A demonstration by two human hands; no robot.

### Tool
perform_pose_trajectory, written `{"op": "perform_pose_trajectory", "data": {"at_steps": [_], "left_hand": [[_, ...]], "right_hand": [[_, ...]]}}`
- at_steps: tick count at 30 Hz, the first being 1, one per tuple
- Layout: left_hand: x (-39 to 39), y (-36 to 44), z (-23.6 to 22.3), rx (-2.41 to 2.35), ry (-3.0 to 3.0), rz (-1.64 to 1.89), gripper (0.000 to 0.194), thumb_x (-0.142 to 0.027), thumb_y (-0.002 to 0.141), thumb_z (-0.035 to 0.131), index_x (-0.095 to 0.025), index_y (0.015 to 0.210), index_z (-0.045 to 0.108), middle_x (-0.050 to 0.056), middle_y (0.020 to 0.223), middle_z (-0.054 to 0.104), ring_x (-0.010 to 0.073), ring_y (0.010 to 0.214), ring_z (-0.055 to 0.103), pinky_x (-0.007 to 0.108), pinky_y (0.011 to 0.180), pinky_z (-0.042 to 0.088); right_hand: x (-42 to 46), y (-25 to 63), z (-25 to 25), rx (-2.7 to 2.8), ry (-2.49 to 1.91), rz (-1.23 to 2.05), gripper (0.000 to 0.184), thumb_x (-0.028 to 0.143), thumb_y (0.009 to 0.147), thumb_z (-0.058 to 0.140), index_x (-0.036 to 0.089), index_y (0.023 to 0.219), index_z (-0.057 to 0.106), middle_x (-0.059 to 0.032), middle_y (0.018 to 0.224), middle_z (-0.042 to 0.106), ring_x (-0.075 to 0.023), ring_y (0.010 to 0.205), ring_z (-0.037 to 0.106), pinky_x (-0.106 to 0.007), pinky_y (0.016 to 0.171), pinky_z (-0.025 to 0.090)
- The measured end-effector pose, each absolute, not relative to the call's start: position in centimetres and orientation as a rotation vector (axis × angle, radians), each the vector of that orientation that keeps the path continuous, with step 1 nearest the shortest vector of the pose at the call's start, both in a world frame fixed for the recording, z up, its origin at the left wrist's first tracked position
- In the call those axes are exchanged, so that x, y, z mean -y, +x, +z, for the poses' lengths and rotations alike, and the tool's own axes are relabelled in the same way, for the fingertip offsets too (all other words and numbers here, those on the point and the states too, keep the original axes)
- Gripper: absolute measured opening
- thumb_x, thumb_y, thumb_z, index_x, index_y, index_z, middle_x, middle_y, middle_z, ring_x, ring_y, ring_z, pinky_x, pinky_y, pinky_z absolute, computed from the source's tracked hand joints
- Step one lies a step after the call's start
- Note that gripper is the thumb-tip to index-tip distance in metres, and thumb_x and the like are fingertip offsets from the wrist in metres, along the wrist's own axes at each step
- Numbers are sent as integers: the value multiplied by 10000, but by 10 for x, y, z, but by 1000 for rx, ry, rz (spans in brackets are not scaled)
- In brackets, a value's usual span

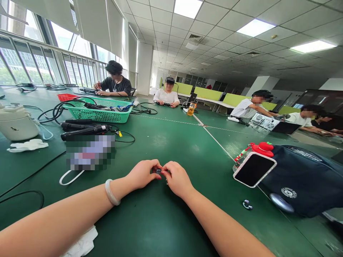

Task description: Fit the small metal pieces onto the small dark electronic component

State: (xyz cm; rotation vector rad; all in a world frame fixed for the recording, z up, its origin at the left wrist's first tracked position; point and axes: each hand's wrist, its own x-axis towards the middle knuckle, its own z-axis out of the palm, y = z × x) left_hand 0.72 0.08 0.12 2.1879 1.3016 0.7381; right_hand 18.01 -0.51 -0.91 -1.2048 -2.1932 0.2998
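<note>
My left hand [142, 174] and my right hand [178, 178] meet above the green table [160, 217]. Between their fingertips is a small dark, shiny piece [158, 171], too small to name. The left thumb and fingers pinch it from one side. On the other side the right thumb and forefinger close in at its edge; whether they grip it firmly is hidden. A pale bangle [112, 192] circles my left wrist. To the right of my hands lies a small silvery C-shaped clip [247, 204] on the table.
At left are a green basket [99, 116] of cables, black rod-like devices [85, 132], a blurred pouch [91, 151] and a white jug [17, 123]. A phone [254, 169] leans by a dark bag [300, 178] at right. Several people sit around the table; a computer case [273, 123] stands there.
</note>
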Motion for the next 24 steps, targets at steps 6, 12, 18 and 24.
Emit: {"op": "perform_pose_trajectory", "data": {"at_steps": [6, 12, 18, 24], "left_hand": [[-1, 6, 1, -1292, 2166, 753, 183, -274, 656, 644, -215, 822, 592, -29, 723, 612, 138, 676, 552, 241, 627, 403], [-1, 7, 1, -1288, 2149, 744, 192, -290, 656, 639, -211, 825, 592, -27, 715, 607, 139, 674, 547, 246, 627, 403], [-1, 7, 2, -1285, 2136, 735, 206, -316, 646, 642, -210, 815, 591, -19, 718, 604, 150, 680, 547, 253, 624, 397], [-1, 6, 1, -1296, 2157, 724, 206, -311, 642, 651, -218, 815, 592, -20, 718, 611, 153, 681, 552, 253, 618, 391]], "right_hand": [[8, 180, -7, 2105, -1230, 368, 100, 185, 795, 524, 207, 704, 558, 8, 755, 573, -133, 740, 504, -258, 665, 383], [8, 179, -7, 2056, -1223, 403, 104, 189, 780, 522, 202, 691, 573, -1, 748, 569, -129, 697, 508, -251, 631, 385], [7, 179, -12, 1986, -1201, 477, 111, 198, 765, 533, 203, 665, 582, 7, 705, 558, -115, 626, 494, -238, 573, 383], [8, 178, -9, 1955, -1256, 470, 117, 234, 739, 563, 202, 628, 577, 4, 686, 562, -119, 602, 497, -243, 554, 392]]}}
